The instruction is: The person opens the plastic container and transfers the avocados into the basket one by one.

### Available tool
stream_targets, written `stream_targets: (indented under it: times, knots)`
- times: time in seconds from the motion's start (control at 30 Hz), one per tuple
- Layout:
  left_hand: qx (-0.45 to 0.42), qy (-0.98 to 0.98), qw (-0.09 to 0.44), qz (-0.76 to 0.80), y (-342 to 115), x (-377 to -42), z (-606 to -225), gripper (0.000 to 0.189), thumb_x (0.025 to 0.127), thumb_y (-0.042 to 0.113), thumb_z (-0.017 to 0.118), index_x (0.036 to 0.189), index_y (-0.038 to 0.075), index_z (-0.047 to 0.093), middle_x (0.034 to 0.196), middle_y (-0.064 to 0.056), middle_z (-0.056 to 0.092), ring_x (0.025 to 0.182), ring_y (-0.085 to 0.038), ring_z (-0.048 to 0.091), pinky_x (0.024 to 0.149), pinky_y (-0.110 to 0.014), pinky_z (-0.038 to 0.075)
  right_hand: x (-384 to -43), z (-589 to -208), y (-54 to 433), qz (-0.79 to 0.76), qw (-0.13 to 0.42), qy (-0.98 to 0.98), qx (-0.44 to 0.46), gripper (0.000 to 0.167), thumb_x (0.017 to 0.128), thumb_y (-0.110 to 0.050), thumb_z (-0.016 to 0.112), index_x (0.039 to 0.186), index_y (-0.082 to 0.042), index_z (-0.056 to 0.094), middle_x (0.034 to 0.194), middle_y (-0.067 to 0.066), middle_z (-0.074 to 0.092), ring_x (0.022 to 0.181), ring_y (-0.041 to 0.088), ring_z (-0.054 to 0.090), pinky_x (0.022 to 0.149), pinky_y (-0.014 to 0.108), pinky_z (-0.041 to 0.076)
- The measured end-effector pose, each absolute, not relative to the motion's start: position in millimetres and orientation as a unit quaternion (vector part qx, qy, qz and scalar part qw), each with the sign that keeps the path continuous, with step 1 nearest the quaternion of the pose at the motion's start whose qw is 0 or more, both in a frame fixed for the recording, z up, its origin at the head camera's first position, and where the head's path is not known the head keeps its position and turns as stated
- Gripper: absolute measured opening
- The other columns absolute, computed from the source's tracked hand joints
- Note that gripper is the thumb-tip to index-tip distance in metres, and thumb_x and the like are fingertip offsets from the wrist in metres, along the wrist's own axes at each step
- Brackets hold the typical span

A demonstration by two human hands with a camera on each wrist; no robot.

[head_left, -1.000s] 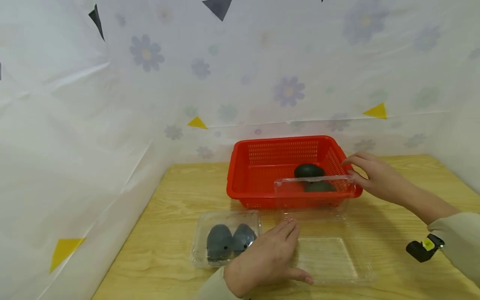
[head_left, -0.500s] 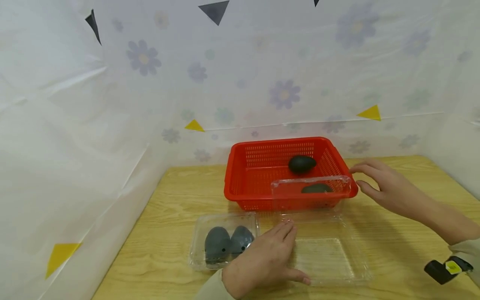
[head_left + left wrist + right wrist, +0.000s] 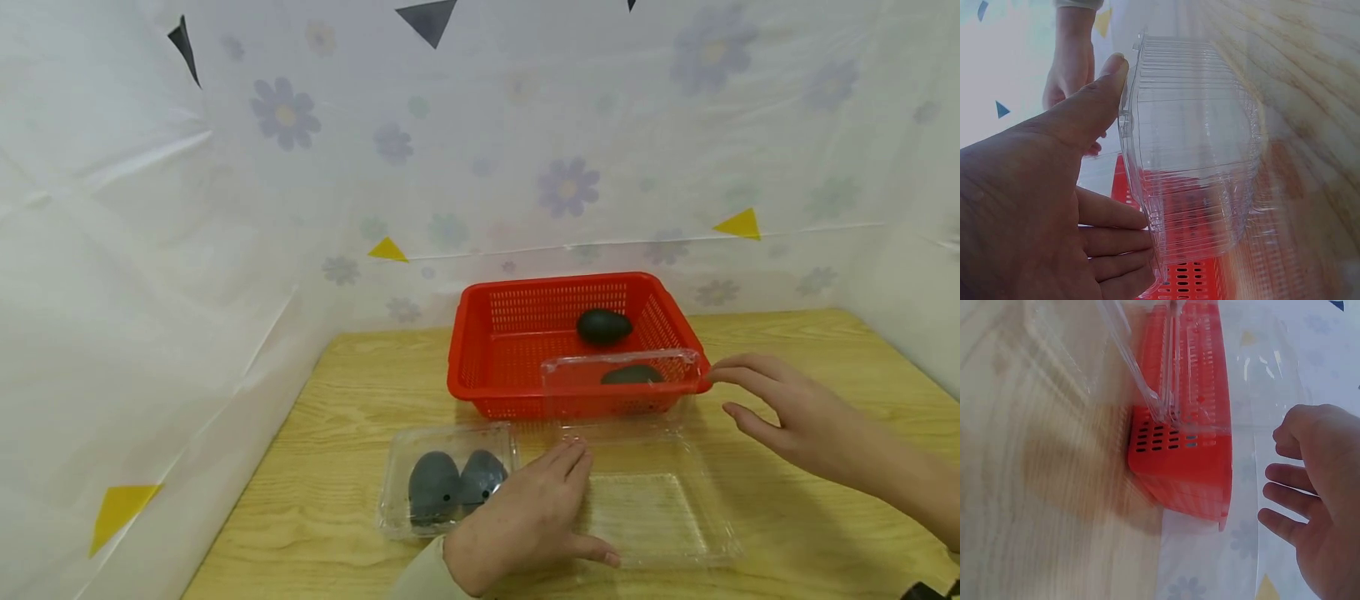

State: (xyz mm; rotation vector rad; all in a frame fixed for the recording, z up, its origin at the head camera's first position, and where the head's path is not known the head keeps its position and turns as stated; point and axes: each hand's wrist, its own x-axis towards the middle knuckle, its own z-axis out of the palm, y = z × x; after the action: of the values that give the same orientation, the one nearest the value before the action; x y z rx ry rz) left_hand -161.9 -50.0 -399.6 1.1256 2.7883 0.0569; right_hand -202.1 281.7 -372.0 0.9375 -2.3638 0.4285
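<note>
A clear plastic clamshell box (image 3: 645,517) stands on the table with its lid (image 3: 622,408) raised toward a red basket. My left hand (image 3: 525,517) rests at the box's left rim, thumb and fingers extended along it; the left wrist view shows the hand (image 3: 1041,181) beside the clear wall (image 3: 1191,125). My right hand (image 3: 795,417) hovers by the basket's front right corner, fingers loosely spread, holding nothing. One dark avocado (image 3: 603,326) lies toward the back of the red basket (image 3: 495,392); another avocado (image 3: 632,374) shows through the lid.
To the left, a second clear clamshell box (image 3: 397,500) is closed over two dark avocados (image 3: 435,487), partly hidden by my left hand. Behind the wooden table (image 3: 360,383) hangs a white flowered sheet (image 3: 480,167).
My right hand has drawn away from the basket's right rim, rightward and toward me. The back avocado has shifted away from the front one. My left hand stays on the box rim.
</note>
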Motion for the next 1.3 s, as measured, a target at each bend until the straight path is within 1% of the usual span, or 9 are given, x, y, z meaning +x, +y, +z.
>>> stream_targets:
  times: [0.17, 0.33, 0.57, 0.77, 0.87, 1.0, 1.1, 1.13, 1.3]
  knots:
    - [0.365, 0.927, 0.081, 0.02, -49.2, -162.3, -398.1, 0.107, 0.079, 0.083, 0.042, 0.158, 0.014, 0.024, 0.164, -0.001, 0.024, 0.152, -0.014, 0.023, 0.119, -0.031, 0.032, -186.9, -376.8, 278.4, 0.154, 0.28, -0.876, 0.362, 0.059, 0.066, -0.001, 0.085, 0.121, -0.013, 0.066, 0.12, -0.004, 0.062, 0.113, 0.002, 0.049, 0.096, 0.001, 0.031]
    - [0.366, 0.927, 0.078, 0.023, -49.7, -161.7, -398.7, 0.107, 0.079, 0.083, 0.043, 0.158, 0.012, 0.025, 0.164, -0.002, 0.025, 0.152, -0.015, 0.024, 0.119, -0.032, 0.033, -172.8, -384.4, 273.0, 0.142, 0.263, -0.881, 0.368, 0.063, 0.07, -0.014, 0.088, 0.128, -0.012, 0.063, 0.124, -0.002, 0.059, 0.114, 0.006, 0.049, 0.099, -0.001, 0.027]
    - [0.363, 0.928, 0.079, 0.019, -47.9, -162.0, -399.1, 0.107, 0.078, 0.084, 0.042, 0.158, 0.014, 0.025, 0.164, 0.0, 0.024, 0.152, -0.014, 0.023, 0.119, -0.031, 0.033, -156.8, -401.3, 263.3, 0.131, 0.235, -0.879, 0.394, 0.081, 0.069, -0.033, 0.09, 0.139, -0.012, 0.055, 0.133, 0.0, 0.054, 0.122, 0.002, 0.043, 0.101, -0.001, 0.026]
    - [0.363, 0.929, 0.072, 0.012, -48.7, -161.7, -399.7, 0.107, 0.079, 0.084, 0.042, 0.157, 0.012, 0.027, 0.164, -0.002, 0.025, 0.152, -0.015, 0.023, 0.119, -0.031, 0.033, -148.3, -412.1, 252.4, 0.13, 0.195, -0.885, 0.401, 0.095, 0.071, -0.047, 0.086, 0.149, -0.016, 0.044, 0.146, -0.002, 0.046, 0.135, -0.003, 0.033, 0.104, -0.001, 0.024]
    - [0.361, 0.929, 0.075, 0.013, -48.4, -162.1, -399.6, 0.107, 0.079, 0.084, 0.042, 0.157, 0.013, 0.026, 0.164, -0.001, 0.025, 0.152, -0.015, 0.024, 0.119, -0.031, 0.033, -146.4, -417.1, 246.7, 0.137, 0.173, -0.894, 0.389, 0.098, 0.072, -0.053, 0.083, 0.152, -0.018, 0.039, 0.151, -0.001, 0.042, 0.136, -0.004, 0.032, 0.1, 0.002, 0.034]
    - [0.358, 0.93, 0.08, 0.015, -47.3, -162.7, -398.8, 0.107, 0.078, 0.084, 0.042, 0.157, 0.014, 0.026, 0.164, 0.0, 0.025, 0.151, -0.014, 0.025, 0.118, -0.032, 0.034, -146.1, -424.1, 241.9, 0.133, 0.153, -0.906, 0.372, 0.1, 0.074, -0.058, 0.079, 0.155, -0.02, 0.034, 0.157, -0.003, 0.035, 0.136, -0.005, 0.033, 0.089, 0.019, 0.053]
    - [0.36, 0.93, 0.077, 0.015, -46.9, -162.4, -398.6, 0.107, 0.078, 0.084, 0.043, 0.157, 0.014, 0.027, 0.164, -0.001, 0.026, 0.151, -0.015, 0.025, 0.118, -0.032, 0.034, -146.6, -428.7, 240.2, 0.134, 0.149, -0.909, 0.366, 0.101, 0.074, -0.059, 0.079, 0.155, -0.02, 0.034, 0.159, -0.001, 0.033, 0.136, -0.005, 0.032, 0.086, 0.028, 0.057]
    - [0.36, 0.93, 0.076, 0.015, -47.0, -162.1, -398.6, 0.107, 0.079, 0.084, 0.043, 0.157, 0.013, 0.026, 0.164, -0.001, 0.026, 0.151, -0.015, 0.025, 0.118, -0.032, 0.034, -146.9, -429.8, 239.7, 0.136, 0.148, -0.909, 0.364, 0.101, 0.074, -0.059, 0.079, 0.155, -0.019, 0.034, 0.159, 0.0, 0.033, 0.136, -0.006, 0.031, 0.086, 0.027, 0.057]
    - [0.358, 0.931, 0.075, 0.011, -47.3, -161.9, -398.8, 0.107, 0.079, 0.084, 0.042, 0.158, 0.013, 0.026, 0.164, -0.001, 0.025, 0.151, -0.015, 0.024, 0.119, -0.031, 0.033, -147.9, -433.2, 236.2, 0.137, 0.162, -0.906, 0.367, 0.102, 0.073, -0.06, 0.08, 0.154, -0.017, 0.035, 0.158, 0.004, 0.036, 0.138, -0.005, 0.029, 0.095, 0.011, 0.045]
